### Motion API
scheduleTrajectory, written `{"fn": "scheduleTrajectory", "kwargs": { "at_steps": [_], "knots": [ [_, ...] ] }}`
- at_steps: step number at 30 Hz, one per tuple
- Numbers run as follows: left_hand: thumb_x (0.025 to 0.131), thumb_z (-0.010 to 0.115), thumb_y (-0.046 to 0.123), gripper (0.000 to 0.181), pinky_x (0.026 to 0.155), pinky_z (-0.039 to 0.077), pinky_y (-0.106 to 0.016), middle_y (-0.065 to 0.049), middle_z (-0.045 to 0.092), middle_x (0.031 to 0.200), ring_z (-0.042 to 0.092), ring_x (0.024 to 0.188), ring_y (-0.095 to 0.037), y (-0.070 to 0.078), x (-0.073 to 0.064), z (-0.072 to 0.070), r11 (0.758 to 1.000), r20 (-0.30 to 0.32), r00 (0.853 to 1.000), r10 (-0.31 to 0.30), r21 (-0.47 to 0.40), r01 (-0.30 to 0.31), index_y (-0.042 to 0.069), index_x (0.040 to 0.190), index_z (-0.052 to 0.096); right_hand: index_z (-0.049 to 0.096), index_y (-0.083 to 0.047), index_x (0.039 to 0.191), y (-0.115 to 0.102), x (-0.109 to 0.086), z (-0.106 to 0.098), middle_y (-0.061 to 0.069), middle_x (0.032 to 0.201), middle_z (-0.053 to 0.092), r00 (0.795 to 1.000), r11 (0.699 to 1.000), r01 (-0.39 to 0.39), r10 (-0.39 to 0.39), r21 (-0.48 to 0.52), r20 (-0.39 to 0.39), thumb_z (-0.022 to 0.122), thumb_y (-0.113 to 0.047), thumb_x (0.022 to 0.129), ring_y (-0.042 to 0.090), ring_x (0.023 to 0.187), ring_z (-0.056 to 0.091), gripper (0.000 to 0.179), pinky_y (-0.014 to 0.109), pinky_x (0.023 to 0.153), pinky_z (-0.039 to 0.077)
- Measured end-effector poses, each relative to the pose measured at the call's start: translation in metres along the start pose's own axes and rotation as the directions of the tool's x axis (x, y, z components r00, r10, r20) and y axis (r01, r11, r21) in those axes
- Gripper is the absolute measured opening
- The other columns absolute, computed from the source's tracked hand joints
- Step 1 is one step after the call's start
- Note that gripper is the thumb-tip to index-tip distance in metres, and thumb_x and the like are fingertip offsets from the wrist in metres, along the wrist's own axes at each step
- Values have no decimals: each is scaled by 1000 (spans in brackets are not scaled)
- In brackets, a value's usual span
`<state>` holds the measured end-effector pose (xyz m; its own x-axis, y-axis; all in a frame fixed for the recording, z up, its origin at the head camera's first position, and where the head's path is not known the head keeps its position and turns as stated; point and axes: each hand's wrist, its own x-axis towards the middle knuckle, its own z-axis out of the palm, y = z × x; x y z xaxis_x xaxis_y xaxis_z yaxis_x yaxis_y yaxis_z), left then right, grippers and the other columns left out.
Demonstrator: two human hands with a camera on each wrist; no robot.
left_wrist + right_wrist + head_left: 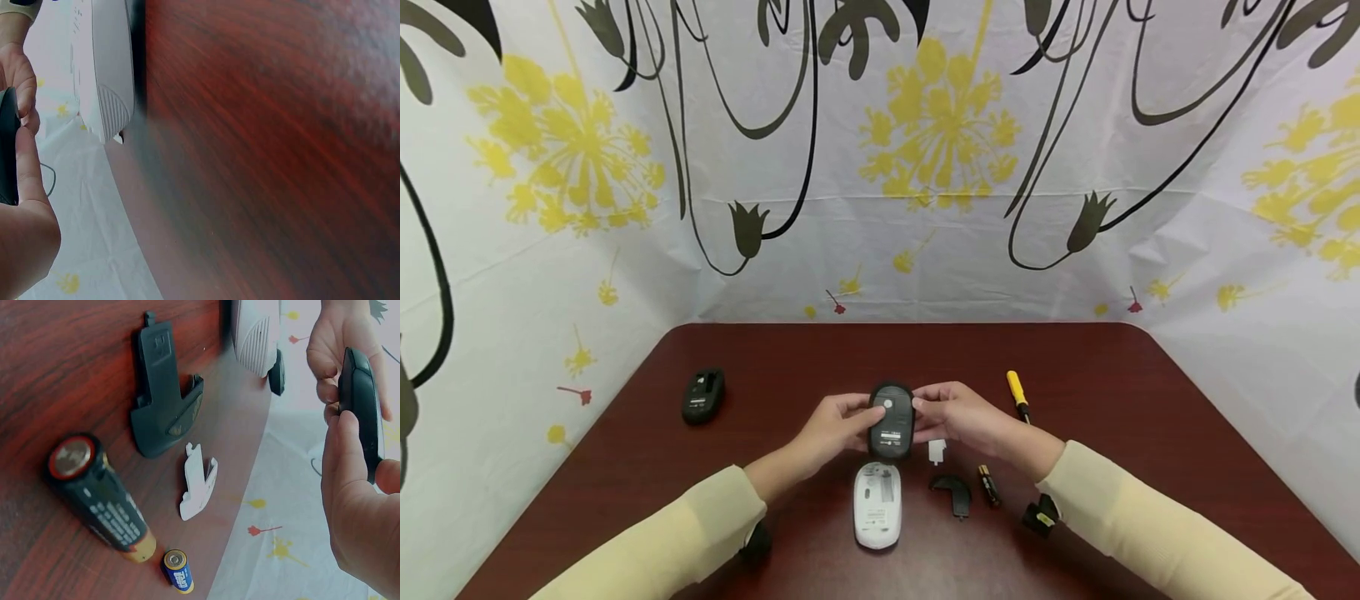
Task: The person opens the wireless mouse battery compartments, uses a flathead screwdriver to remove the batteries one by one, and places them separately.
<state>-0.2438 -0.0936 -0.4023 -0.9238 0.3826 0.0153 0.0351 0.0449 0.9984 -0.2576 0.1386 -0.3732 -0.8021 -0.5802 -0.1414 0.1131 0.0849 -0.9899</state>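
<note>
A black computer mouse [892,429] is held above the table with its labelled underside facing up. My left hand [837,429] pinches its left side, thumb on the underside. At the opposite edge, my right hand [958,414] grips the mouse between thumb and fingers. Just below it, a white mouse [877,508] lies upside down with its battery slot uncovered. A black battery cover [159,387] and a smaller white cover [197,481] lie on the table near my right hand. Beside them are a black-and-gold battery [103,500] and a blue-and-gold battery [179,572].
Another black mouse [703,397] lies upside down at the left of the dark red table [790,350]. A yellow-handled screwdriver [1017,390] is beyond my right forearm. By the right sleeve sits a dark object with a yellow-green label [1041,517]; the left sleeve partly hides another dark object [757,546].
</note>
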Motion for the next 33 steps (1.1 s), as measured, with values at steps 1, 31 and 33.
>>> {"fn": "scheduleTrajectory", "kwargs": {
  "at_steps": [1, 31, 33],
  "knots": [
    [95, 64, 20, 43, 72, 59, -38, -20, 68, 107, 70, 79, -23, 0, -1, 0, 1000, -4, 1000, -4, -7, 4, -8, 127, 58, 45, 14, 134, 0, 0, 0, 21, 111, 64, 1000, 1000, -1, 1, 6, 0, 47, -12, 104, 30, 100, 65, 39, 42, 87, 54],
    [94, 65, 20, 41, 72, 59, -38, -17, 69, 101, 70, 78, -21, -1, -8, 5, 999, -25, 1000, -14, -51, 12, -11, 121, 60, 53, -8, 136, 1, 1, 2, 7, 105, 66, 945, 832, 289, -327, -474, 2, 66, -24, 95, 19, 93, 66, 46, 38, 80, 57],
    [94, 65, 19, 41, 72, 59, -38, -17, 69, 101, 70, 78, -21, -1, -8, 5, 998, -24, 1000, -14, -54, 13, -11, 121, 60, 54, -10, 136, 0, 2, 3, 3, 103, 66, 935, 794, 309, -355, -523, 13, 69, -25, 93, 17, 93, 65, 48, 33, 79, 56]
  ]
}}
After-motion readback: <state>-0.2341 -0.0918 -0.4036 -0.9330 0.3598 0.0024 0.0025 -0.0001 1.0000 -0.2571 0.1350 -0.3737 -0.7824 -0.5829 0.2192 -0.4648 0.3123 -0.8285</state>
